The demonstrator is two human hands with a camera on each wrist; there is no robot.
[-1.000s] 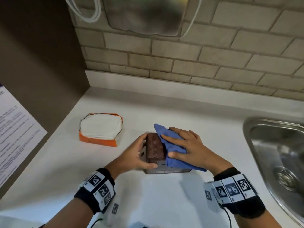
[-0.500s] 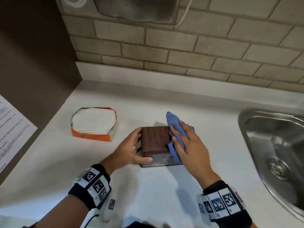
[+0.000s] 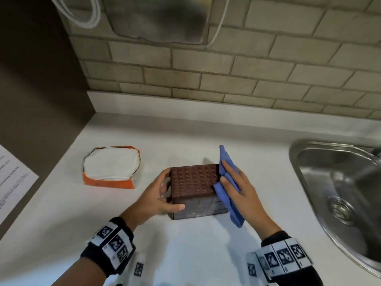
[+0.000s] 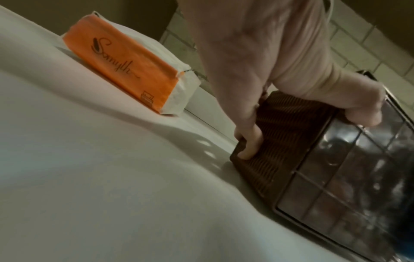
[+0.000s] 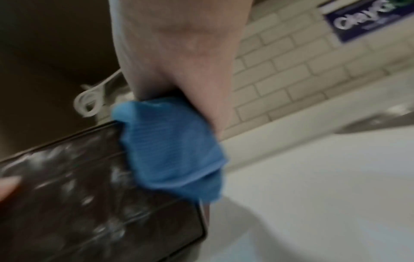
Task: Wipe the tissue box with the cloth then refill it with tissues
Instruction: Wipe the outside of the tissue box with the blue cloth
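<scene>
At frame centre, left hand [image 3: 156, 195] fingers clamp the brown tissue box [image 3: 194, 182]; right hand [image 3: 243, 193] fingers, straight, press blue cloth [image 3: 226, 182] against its right side.

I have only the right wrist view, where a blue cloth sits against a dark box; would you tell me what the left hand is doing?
Observer: The left hand grips the tissue box, fingers on its left side and thumb on the near face.
Operator: Thank you. Where are the refill tissues?
Observer: The orange tissue pack lies on the counter to the left of the box, apart from it. Its top is open and shows white tissues.
Operator: And how does the wiping look from above?
Observer: The right hand presses the blue cloth against the box's right side; the woven top is uncovered.
</scene>
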